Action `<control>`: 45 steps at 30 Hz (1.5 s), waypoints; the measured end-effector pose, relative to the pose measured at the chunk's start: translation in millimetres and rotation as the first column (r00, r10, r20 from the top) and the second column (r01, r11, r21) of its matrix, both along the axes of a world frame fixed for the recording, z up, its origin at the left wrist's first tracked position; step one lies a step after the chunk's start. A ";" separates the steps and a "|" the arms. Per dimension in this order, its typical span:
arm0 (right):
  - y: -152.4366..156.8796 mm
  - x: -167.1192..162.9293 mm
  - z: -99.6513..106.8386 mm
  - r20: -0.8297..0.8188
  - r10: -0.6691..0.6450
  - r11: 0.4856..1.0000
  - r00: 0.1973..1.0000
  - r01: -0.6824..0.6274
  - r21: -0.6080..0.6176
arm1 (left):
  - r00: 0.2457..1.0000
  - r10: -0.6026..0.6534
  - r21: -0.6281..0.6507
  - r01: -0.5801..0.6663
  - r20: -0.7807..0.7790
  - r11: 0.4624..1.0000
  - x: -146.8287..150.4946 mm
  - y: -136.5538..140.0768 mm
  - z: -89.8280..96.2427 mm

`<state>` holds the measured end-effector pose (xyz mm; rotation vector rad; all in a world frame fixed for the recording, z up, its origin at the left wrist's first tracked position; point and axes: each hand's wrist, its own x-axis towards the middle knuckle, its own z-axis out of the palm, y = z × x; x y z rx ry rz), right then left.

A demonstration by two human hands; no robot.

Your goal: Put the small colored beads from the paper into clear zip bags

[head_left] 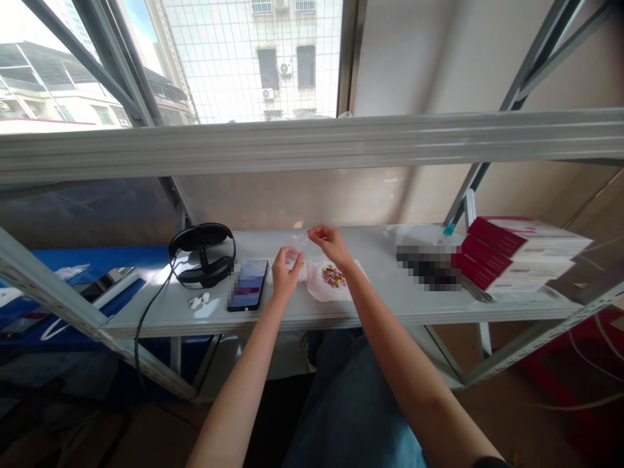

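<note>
The left hand (286, 270) is half open, its thumb and fingers curled up around a little gap. The right hand (332, 246) has its fingertips pinched close together (I can't tell if either hand has hold of something tiny or clear). Just below them, the small bright bits (334, 276) lie on white paper (318, 287). They're out in 1 mixed heap, so that much looks done; most of the heap seems left to handle. A phone (254, 294) lies to the left, then black headphones (203, 276). Boxes (519, 257) are stacked far right.
</note>
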<state>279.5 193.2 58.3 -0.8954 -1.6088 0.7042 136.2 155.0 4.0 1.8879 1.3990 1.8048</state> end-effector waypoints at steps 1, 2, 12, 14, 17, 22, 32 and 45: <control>0.3 -2.2 -0.5 -0.065 0.005 0.999 0.998 -0.007 -0.033 | 0.999 -0.018 -0.013 0.019 0.029 1.000 -0.3 -0.2 0.2; 0.2 -4.1 -1.3 -0.118 0.006 0.998 0.993 -0.014 -0.064 | 0.997 -0.040 -0.032 0.042 0.060 0.999 -0.5 0.0 0.2; -6.7 -8.0 -19.3 -0.176 0.078 0.971 0.981 -0.115 -0.211 | 0.852 -0.301 -0.160 0.399 0.427 0.903 -1.0 7.9 0.7; -8.8 -7.2 -21.3 -0.162 0.067 0.969 0.984 -0.103 -0.222 | 0.832 -0.310 -0.162 0.422 0.460 0.892 -1.6 7.5 1.5; -11.7 -5.9 -24.4 -0.164 0.037 0.971 0.986 -0.074 -0.226 | 0.792 -0.305 -0.143 0.437 0.528 0.888 -2.4 7.8 2.0; -14.3 -4.4 -28.5 -0.115 0.080 0.977 0.990 -0.101 -0.190 | 0.757 -0.278 -0.169 0.453 0.591 0.875 -2.1 8.5 0.7; -16.0 -9.9 -29.3 -0.114 0.148 0.973 0.982 -0.165 -0.159 | 0.753 -0.293 -0.135 0.449 0.589 0.883 -1.8 7.0 0.7; -22.7 -43.2 -47.0 -0.101 -0.121 0.992 0.987 0.122 0.004 | 0.979 -0.052 -0.066 0.066 0.197 0.996 -1.4 1.0 -1.3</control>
